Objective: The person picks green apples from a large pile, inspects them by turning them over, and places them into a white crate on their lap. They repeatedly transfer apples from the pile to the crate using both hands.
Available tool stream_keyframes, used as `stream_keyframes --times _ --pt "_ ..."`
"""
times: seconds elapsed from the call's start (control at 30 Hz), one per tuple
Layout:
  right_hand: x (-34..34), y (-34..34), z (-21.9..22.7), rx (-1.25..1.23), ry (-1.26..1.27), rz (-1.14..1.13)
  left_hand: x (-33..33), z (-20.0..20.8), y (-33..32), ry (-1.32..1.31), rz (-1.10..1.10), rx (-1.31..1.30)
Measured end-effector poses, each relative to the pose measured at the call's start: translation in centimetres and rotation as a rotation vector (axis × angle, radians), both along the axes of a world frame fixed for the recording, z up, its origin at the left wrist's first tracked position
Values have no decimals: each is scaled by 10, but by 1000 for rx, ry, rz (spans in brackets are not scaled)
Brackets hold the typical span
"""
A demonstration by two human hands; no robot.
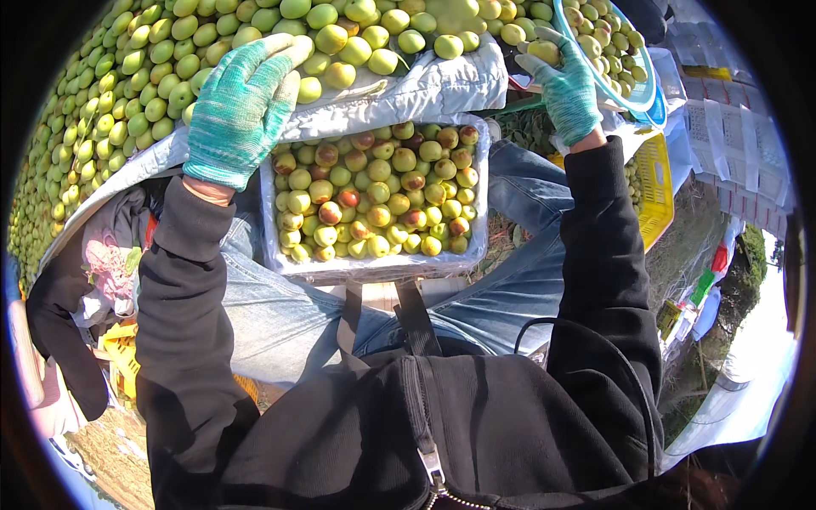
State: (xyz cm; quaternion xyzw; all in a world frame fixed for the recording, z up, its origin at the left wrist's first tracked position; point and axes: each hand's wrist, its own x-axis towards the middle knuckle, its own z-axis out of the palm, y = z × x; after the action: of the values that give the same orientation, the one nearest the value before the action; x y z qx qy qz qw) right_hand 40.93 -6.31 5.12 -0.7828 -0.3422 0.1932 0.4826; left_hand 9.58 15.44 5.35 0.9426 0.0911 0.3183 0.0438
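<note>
My left hand [242, 110], in a green and white knit glove, rests over the near edge of a large heap of green jujubes [161, 81]. Its fingers stretch to the right with the thumb apart, and nothing shows in them. My right hand [571, 98], gloved alike, is closed round one jujube [544, 53] beside the rim of a light blue basin [563, 24]. Between my knees stands a plastic-lined crate [270, 223] filled with green jujubes [374, 191], many with reddish-brown patches.
Pale quilted cloth [425, 89] edges the heap. More jujubes fill the basin. A yellow plastic crate [654, 191] stands to the right, below the basin. At the left lie bundled clothes [110, 255] and an orange crate [121, 353].
</note>
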Motion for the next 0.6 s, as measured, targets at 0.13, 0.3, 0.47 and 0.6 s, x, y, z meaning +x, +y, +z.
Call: stream_keyframes --times 0.13,0.3,0.47,0.6 --pt "-81 -65 -38 187 455 111 -18 0 1 -18 29 16" --pt "-107 -88 -66 -36 229 98 -27 -1 5 -41 50 -12" --pt "-102 -76 -85 -53 73 111 -21 1 14 -88 40 1" --pt "-92 -45 -115 -229 -232 190 -16 2 11 -64 35 32"
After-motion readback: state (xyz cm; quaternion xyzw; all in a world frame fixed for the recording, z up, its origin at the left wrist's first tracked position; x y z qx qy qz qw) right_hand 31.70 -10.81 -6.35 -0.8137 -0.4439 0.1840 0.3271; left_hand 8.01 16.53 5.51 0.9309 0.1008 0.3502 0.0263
